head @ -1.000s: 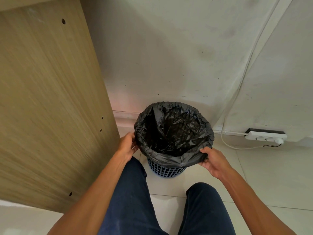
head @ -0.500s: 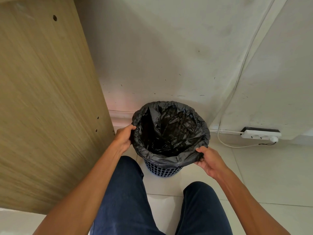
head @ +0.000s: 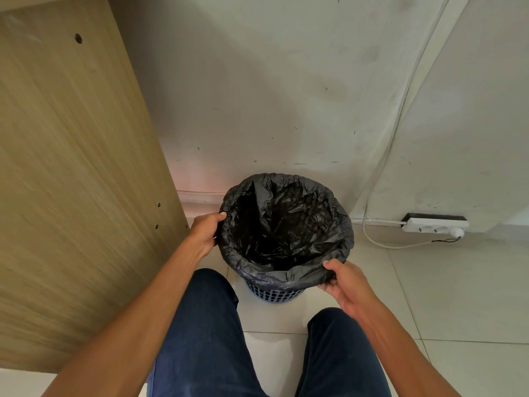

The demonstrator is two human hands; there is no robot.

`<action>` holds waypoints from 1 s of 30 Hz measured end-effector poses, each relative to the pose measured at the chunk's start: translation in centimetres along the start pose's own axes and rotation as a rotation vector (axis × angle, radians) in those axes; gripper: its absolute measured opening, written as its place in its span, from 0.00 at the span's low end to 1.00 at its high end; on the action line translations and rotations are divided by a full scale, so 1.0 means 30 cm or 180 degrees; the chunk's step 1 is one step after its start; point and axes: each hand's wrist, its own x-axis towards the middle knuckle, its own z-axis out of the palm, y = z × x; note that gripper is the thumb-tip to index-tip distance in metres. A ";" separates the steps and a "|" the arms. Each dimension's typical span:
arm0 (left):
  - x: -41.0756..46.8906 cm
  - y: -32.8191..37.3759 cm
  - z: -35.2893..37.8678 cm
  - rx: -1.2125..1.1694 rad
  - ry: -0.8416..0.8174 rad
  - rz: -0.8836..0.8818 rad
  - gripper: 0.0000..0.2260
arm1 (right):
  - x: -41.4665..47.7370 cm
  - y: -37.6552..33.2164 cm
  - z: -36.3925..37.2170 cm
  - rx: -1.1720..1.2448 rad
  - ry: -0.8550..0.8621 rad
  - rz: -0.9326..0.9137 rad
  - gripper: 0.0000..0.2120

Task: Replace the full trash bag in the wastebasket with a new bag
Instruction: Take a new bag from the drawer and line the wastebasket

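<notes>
The wastebasket [head: 273, 293] stands against the wall beside the wooden panel [head: 71, 181]. The left hand [head: 204, 230] and right hand [head: 342, 279] each pinch the black bag [head: 286, 224] folded over its rim.

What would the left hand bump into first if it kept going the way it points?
The black trash bag: the left hand already holds its folded edge at the rim of the wastebasket. Nothing else seems to lie between, though depth is unclear.
</notes>
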 end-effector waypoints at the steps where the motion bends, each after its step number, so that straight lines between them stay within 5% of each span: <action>1: -0.007 0.003 0.003 0.0175 0.0084 0.0102 0.05 | -0.007 0.007 -0.011 -0.0131 -0.0021 0.0031 0.11; 4: -0.016 0.019 0.026 0.0797 0.0383 0.0594 0.04 | -0.028 0.001 -0.045 -0.0783 0.0015 0.0071 0.20; 8: -0.052 0.057 0.068 0.2079 0.1000 0.1214 0.21 | -0.057 -0.072 -0.061 -0.1586 0.0368 0.0261 0.50; 10: -0.085 0.072 0.095 0.2399 0.1101 0.1961 0.19 | -0.073 -0.112 -0.046 -0.1623 0.0691 0.0233 0.61; 12: -0.105 0.084 0.125 0.2621 0.1045 0.2620 0.15 | -0.079 -0.140 -0.019 -0.1942 0.1074 -0.0266 0.53; 15: -0.085 0.083 0.168 0.3033 0.0482 0.3187 0.10 | -0.053 -0.174 0.065 -0.2568 0.1467 -0.2044 0.28; 18: -0.031 0.060 0.210 0.3848 -0.0228 0.3234 0.10 | 0.048 -0.190 0.171 -0.3129 0.0413 -0.2892 0.09; 23: 0.060 0.012 0.247 0.5488 -0.0293 0.3129 0.13 | 0.331 -0.194 0.304 -0.4863 -0.0864 -0.2956 0.13; 27: 0.110 -0.021 0.257 0.6582 -0.0334 0.2727 0.20 | 0.526 -0.193 0.333 -0.7066 -0.1139 -0.3261 0.24; 30: 0.139 -0.039 0.258 0.7346 -0.0343 0.2263 0.30 | 0.598 -0.192 0.324 -0.7944 -0.0989 -0.3206 0.31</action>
